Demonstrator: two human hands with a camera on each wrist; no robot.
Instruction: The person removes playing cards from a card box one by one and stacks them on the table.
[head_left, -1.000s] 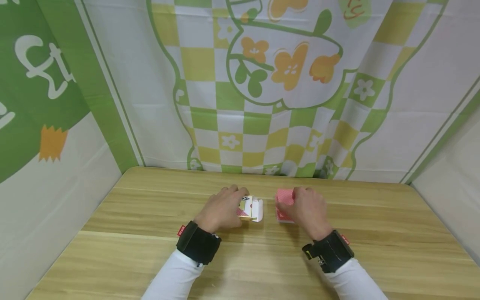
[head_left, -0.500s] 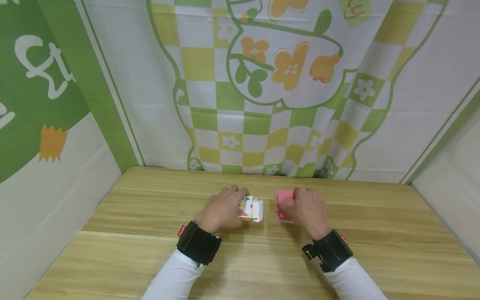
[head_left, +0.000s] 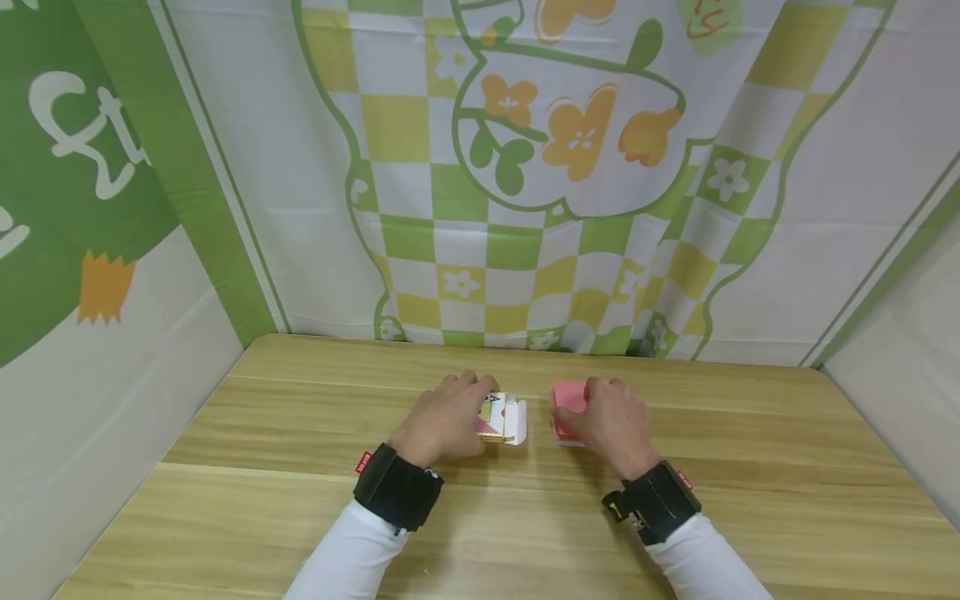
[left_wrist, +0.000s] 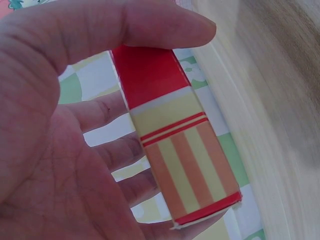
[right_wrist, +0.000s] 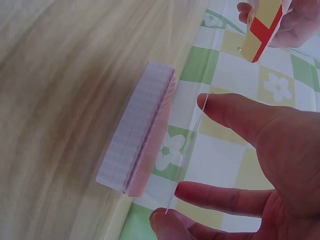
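In the head view my left hand grips a playing card box, with the thumb and fingers on opposite sides. The box's white end flap stands open towards the right. The left wrist view shows the box's red and striped narrow side. To the right, my right hand pinches a thin card, or very few, by the edges; in the right wrist view this card is seen edge-on. It is apart from the deck of cards, a neat stack on the table with pinkish-red backs.
The wooden table extends around both hands, with its far edge just beyond them. Behind it hangs a green, yellow and white checked curtain. Fabric walls border the table on the left and right.
My right hand has shifted very slightly left and nearer to me, and the red card back under its fingers shifted with it. My left hand and the box have stayed still.
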